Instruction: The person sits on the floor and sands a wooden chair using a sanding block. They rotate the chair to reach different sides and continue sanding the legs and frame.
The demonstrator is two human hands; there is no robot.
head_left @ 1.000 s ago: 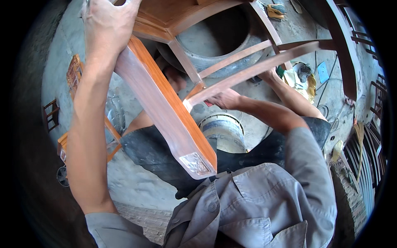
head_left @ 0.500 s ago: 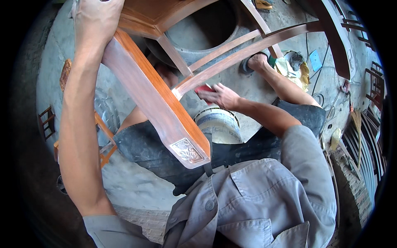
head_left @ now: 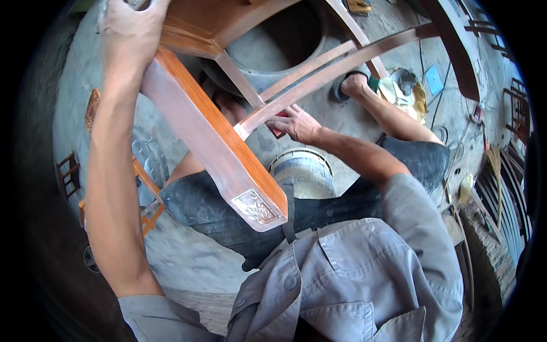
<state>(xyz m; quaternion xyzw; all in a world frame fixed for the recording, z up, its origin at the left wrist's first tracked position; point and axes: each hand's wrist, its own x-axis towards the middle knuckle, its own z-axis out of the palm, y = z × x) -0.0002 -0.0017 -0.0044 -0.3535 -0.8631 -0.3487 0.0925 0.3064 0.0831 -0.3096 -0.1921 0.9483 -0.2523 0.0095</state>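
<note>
A wooden chair (head_left: 196, 134) lies tilted across my lap, its faces pale and dull beside a glossy orange-brown edge. A small carved panel (head_left: 256, 206) marks the end of the broad piece nearest me. At the upper left, my left hand (head_left: 132, 34) is closed round the chair's frame; some of its fingertips are out of sight. My right hand (head_left: 301, 124) grips a small red block, seemingly a sanding block (head_left: 278, 134), and presses it to the underside of the curved rail (head_left: 319, 77) close to its joint. The rail partly hides the block.
Beyond the seat stands a large round drum or tyre (head_left: 259, 77). A white bucket (head_left: 302, 165) sits between my legs. Yellow paper (head_left: 393, 94) and a blue sheet (head_left: 435, 80) lie on the floor, with cables nearby. Curved wooden strips (head_left: 507, 188) lean at the right.
My right hand has moved up and slightly left with the red block, from below the rail to against it. My left hand keeps its grip, and the chair has shifted only slightly.
</note>
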